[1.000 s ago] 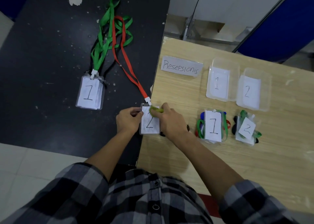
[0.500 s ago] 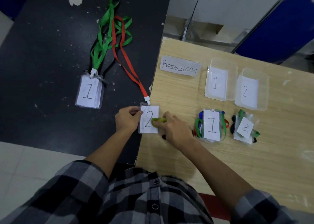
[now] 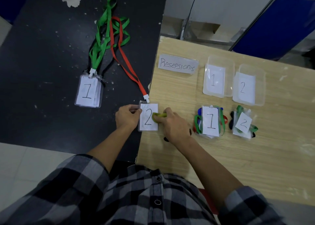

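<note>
A clear badge holder with a paper marked 2 (image 3: pixel 148 117) lies across the seam between the black table (image 3: pixel 51 45) and the wooden table (image 3: pixel 238 153). A red lanyard (image 3: pixel 126 66) is clipped to its top. My left hand (image 3: pixel 127 118) pinches the badge's left edge. My right hand (image 3: pixel 172 125) grips a small yellow-green cloth (image 3: pixel 158 116) and presses it on the badge's face.
A stack of badges marked 1 (image 3: pixel 87 92) with green lanyards (image 3: pixel 105 35) lies on the black table. On the wooden table are a "Resepsionis" label (image 3: pixel 177 64), two clear tubs marked 1 (image 3: pixel 217 78) and 2 (image 3: pixel 248 86), and two badge bundles (image 3: pixel 210 121) (image 3: pixel 242 122). A blue chair (image 3: pixel 279 23) stands behind.
My right hand has slid the cloth down and to the right over the badge, from its top edge to its middle. My left hand keeps hold of the left edge.
</note>
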Demonstrator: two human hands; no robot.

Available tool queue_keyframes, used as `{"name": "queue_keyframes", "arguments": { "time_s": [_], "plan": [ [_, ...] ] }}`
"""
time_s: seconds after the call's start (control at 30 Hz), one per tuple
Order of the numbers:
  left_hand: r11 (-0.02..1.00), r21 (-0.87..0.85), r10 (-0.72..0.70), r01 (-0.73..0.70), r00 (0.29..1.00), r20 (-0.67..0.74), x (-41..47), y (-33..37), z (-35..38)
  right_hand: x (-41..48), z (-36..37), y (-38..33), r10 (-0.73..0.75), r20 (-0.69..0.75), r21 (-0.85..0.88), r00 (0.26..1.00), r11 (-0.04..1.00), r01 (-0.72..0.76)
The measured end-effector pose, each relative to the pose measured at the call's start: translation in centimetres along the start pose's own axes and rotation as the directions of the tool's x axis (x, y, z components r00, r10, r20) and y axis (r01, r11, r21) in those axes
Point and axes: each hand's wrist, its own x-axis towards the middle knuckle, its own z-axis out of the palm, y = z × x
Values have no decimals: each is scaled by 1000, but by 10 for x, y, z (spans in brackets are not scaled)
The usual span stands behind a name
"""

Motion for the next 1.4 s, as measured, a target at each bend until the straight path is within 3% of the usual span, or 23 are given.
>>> {"name": "queue_keyframes", "arguments": {
  "time_s": [0.2, 0.4, 0.57, 0.8, 0.93, 1.0, 1.17, 1.3, 1.4],
  "plan": [
    [999, 30, 34, -33, 999, -11, -4, -2, -1, -22, 6, -6, -131, 66, 2, 989, 991, 131],
    [997, 60, 40, -40, 999, -9, -1, -2, -1, -1, 8, -10, 22, -12, 13, 1000, 1000, -22],
    [1000, 13, 17, -17, 1000, 15, 4, -8, 0, -18, 11, -12, -121, 52, -1, 991, 993, 121],
    [1000, -19, 20, -20, 999, 34, 7, -11, 1, 8, 8, -12, 123, -67, 58, 990, 991, -119],
    [1000, -14, 25, -25, 999, 31, 8, -13, 2, -13, 16, -15, -68, 31, 53, 997, 996, 67],
    [1000, -17, 21, -20, 999, 35, 8, -13, 1, -13, 11, -5, -97, 40, 35, 994, 995, 96],
    [998, -61, 17, -13, 997, 73, 13, -16, 1, 20, 4, -10, 124, -76, 55, 989, 991, -120],
    [995, -98, 10, 1, 995, 103, 17, -17, 0, 29, 9, -36, -5, -41, 19, 999, 1000, 6],
    [994, -109, 11, 1, 994, 105, 17, -18, -1, 38, 4, -26, 81, -70, 42, 994, 996, -79]
  ]
}}
